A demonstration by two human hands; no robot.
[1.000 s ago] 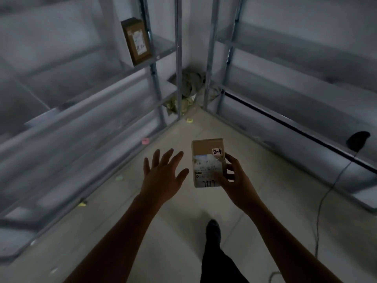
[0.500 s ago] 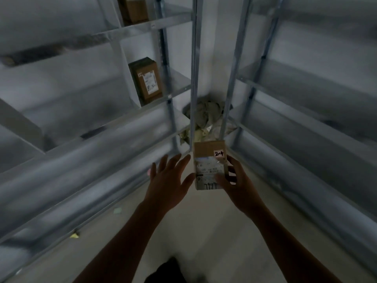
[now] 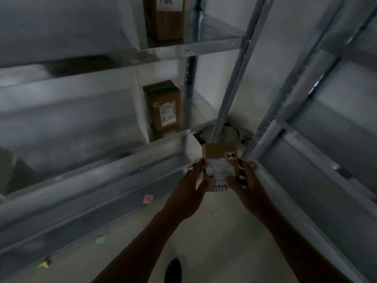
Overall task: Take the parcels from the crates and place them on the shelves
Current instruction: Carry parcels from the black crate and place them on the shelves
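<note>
Now that my left hand (image 3: 187, 193) has closed in, the parcel (image 3: 220, 166) sits between both palms; a second ago that hand hung open and apart while the right hand (image 3: 247, 190) carried alone. Left grip: fingers pressed to the parcel's left edge. Right grip: thumb and fingers clamped on its right edge. Parcel upright, label toward me, a "2-4" tag at its top right corner.

View has tipped up and nearer the corner. Two boxes show on the left rack: one (image 3: 164, 107) at 11 o'clock on the middle shelf (image 3: 181, 133), another (image 3: 163, 19) at 12 on the shelf above. Crumpled cloth (image 3: 234, 131) lies in the corner behind the parcel.

Two-handed hold suggests placement is next, probably the left rack; which tier, I cannot tell.
</note>
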